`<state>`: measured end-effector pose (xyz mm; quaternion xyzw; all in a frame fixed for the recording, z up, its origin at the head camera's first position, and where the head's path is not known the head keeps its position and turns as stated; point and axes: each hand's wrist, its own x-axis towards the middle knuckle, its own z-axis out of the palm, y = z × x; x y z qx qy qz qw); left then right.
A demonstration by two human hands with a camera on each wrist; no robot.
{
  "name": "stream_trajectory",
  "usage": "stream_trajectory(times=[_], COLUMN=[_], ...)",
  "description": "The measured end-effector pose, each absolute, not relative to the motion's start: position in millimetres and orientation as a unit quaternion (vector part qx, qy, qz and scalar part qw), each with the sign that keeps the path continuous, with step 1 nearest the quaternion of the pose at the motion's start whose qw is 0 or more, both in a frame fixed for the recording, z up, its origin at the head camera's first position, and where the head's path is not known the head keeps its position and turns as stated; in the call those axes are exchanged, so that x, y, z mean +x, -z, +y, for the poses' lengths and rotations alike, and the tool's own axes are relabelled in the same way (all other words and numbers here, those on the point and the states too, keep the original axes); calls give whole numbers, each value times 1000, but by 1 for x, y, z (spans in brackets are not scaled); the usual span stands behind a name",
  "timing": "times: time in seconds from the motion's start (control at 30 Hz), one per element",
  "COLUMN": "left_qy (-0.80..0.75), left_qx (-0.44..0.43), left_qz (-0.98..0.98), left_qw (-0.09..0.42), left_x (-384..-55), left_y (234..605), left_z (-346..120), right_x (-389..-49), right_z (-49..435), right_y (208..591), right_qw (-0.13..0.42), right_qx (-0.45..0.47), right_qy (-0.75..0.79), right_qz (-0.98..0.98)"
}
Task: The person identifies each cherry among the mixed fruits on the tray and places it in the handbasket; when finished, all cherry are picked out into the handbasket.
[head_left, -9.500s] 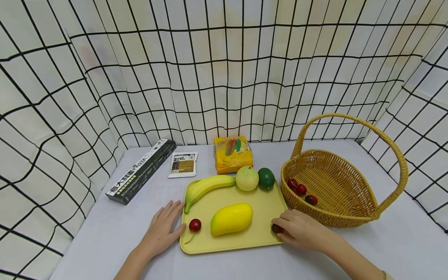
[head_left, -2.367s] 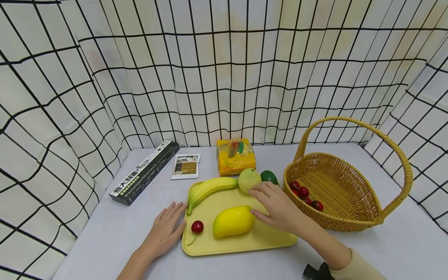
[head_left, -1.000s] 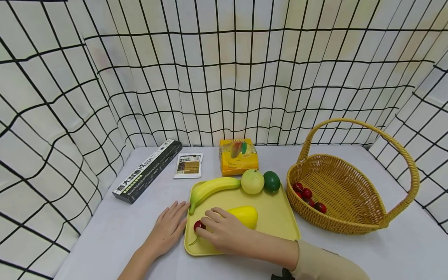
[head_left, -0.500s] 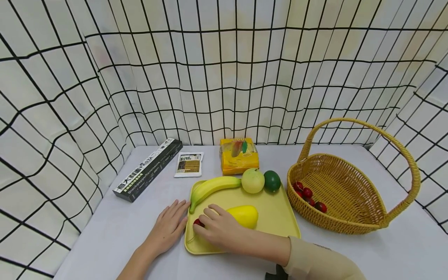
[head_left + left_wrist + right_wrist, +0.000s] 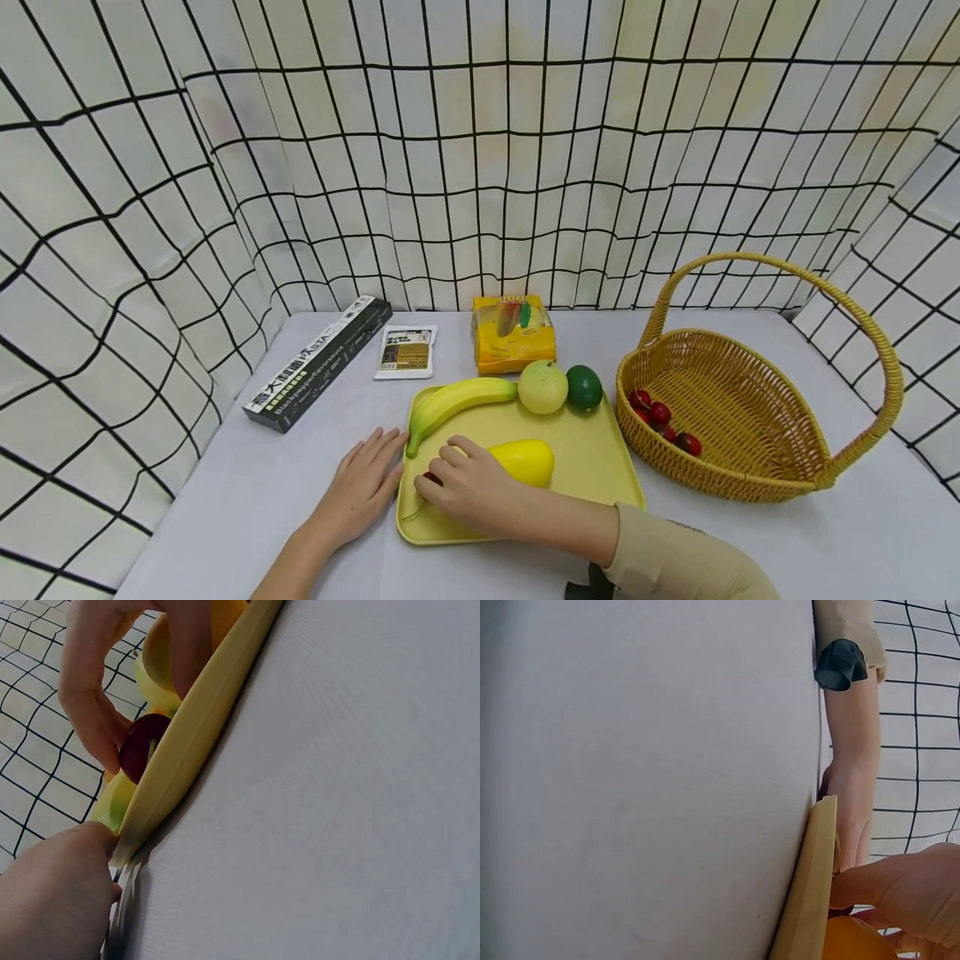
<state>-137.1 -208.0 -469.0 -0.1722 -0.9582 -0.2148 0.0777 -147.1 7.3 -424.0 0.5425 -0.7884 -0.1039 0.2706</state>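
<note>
My right hand [image 5: 476, 492] reaches across the yellow tray [image 5: 592, 475] and pinches a dark red cherry [image 5: 432, 477] near the tray's left edge. The fingers cover most of the cherry in the head view; its thin stem shows below. In the left wrist view, the cherry [image 5: 142, 746] sits at the fingertips, just behind the tray wall. My left hand [image 5: 360, 483] lies flat on the cloth, its fingertips at the tray's left rim. A yellow mango [image 5: 531, 462] lies on the tray, partly hidden behind the right hand.
A banana [image 5: 457, 404], a pale green round fruit [image 5: 543, 387] and a dark green one [image 5: 584, 387] line the tray's back. At right stands a wicker basket [image 5: 750, 492] holding several red fruits [image 5: 660, 413]. Behind are a pasta box [image 5: 318, 362], a sachet [image 5: 406, 352] and a yellow package [image 5: 513, 333].
The dark fruit that my right hand held at the tray's right edge is now in the basket. That hand has moved left across the tray and closed its fingers on the cherry. My left hand stays put.
</note>
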Motion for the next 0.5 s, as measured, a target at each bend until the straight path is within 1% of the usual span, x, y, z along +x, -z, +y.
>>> stream_trajectory(times=[0.5], left_qy=[217], left_qx=[-171], left_qz=[-958], left_qw=[78], left_x=[-138], left_y=[469], left_z=[-208], right_x=[-144], right_z=[8], right_y=[423], right_qw=[250], right_qx=[556], right_qy=[88], right_qz=[-788])
